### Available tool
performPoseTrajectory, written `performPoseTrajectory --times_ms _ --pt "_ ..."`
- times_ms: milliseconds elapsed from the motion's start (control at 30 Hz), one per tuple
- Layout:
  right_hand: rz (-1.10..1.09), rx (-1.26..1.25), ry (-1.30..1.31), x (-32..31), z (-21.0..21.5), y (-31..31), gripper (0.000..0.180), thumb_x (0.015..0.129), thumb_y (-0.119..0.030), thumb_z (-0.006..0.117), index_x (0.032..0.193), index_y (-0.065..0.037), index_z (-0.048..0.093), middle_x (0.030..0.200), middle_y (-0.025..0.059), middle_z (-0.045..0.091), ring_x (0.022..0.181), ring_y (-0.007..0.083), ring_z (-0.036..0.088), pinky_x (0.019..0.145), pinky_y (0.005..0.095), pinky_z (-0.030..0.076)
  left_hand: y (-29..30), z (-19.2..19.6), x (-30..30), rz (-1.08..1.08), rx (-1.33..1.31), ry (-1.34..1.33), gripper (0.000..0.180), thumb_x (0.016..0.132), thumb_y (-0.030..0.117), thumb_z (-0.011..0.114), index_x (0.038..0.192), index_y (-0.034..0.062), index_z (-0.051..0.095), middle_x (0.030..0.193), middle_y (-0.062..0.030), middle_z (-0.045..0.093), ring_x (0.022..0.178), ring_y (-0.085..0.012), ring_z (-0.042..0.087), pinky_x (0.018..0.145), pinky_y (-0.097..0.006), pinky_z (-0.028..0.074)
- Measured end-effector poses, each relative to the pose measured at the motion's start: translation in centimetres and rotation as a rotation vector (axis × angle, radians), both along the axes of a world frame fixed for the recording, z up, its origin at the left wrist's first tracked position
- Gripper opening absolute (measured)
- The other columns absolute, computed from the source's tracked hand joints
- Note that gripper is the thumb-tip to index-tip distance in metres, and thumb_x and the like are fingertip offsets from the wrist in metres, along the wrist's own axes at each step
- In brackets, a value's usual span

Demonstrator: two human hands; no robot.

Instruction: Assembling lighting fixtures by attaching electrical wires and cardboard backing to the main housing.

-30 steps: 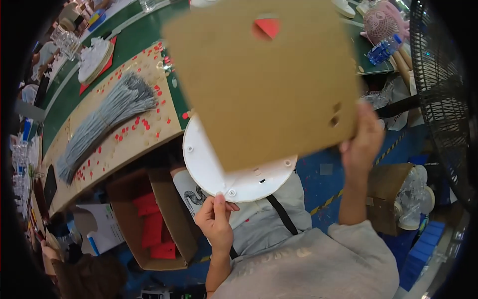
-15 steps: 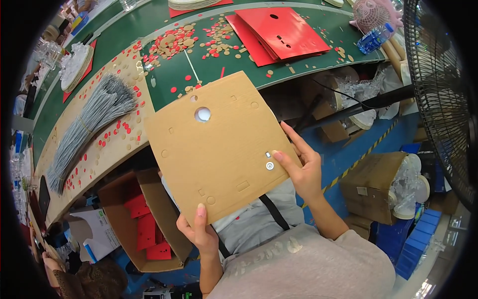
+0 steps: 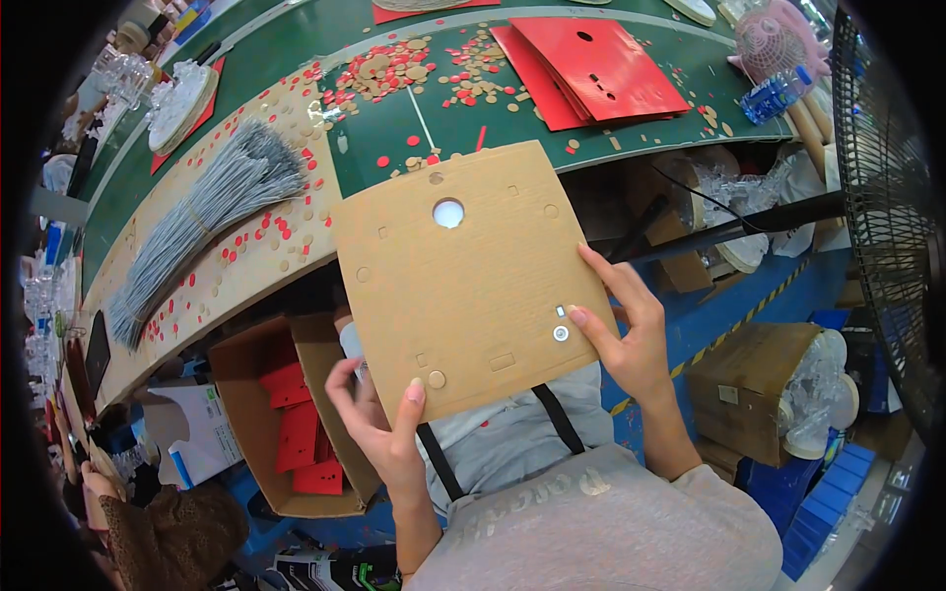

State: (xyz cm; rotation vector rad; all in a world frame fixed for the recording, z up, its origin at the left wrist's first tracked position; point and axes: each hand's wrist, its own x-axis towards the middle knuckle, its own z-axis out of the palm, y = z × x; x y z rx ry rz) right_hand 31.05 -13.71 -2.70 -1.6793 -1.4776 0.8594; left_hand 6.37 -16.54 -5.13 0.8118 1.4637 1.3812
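Note:
A square brown cardboard sheet (image 3: pixel 468 286) is held up in front of me, tilted slightly. Near its far edge is a large round hole, and two small openings show at its right side. Other small circles and rectangles are cut into it but still filled. My right hand (image 3: pixel 631 330) grips the right edge, thumb on the face near the small openings, fingers behind. At the lower left corner my left hand (image 3: pixel 379 424) has its thumb on the face beside a cut circle (image 3: pixel 437 379). Its other fingers are bent, partly hidden behind the sheet.
Folded red card sheets (image 3: pixel 601 74) lie on the green table (image 3: pixel 379 182) among scattered red and brown cut-outs. A bundle of grey wire ties (image 3: pixel 212 227) rests at left. Below stands an open carton (image 3: pixel 232 394) with red pieces. A black fan (image 3: pixel 882 197) stands at right.
My view has shifted, so the table and sheet appear farther right. The left hand's fingers have spread leftward from the sheet's corner. The lower-left circle now looks slightly raised.

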Motion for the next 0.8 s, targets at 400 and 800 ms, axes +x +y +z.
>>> performPoseTrajectory --times_ms 400,800 --pt "0.373 0.256 -0.297 0.9 0.5 2.1 0.053 0.084 -0.006 0.067 0.137 -0.007 0.066 0.159 0.0193 0.042 0.148 0.0397 0.037 0.119 0.0466 0.033 1.3 2.7 -2.2 -0.383 0.200 1.031 0.052 0.077 0.011 0.068 0.128 0.0195 0.075 0.157 -0.0164 0.047 0.150 -0.0445 0.033 0.118 -0.067 0.019" --pt "0.410 0.389 -0.407 2.5 2.0 5.3 0.053 0.082 -0.011 0.076 0.134 -0.015 0.070 0.160 0.0195 0.041 0.148 0.0388 0.038 0.118 0.0457 0.036 2.5 4.4 -1.9 -0.644 0.253 1.232 0.063 0.077 0.028 0.082 0.137 0.0246 0.067 0.159 -0.0181 0.043 0.151 -0.0394 0.034 0.120 -0.065 0.020"
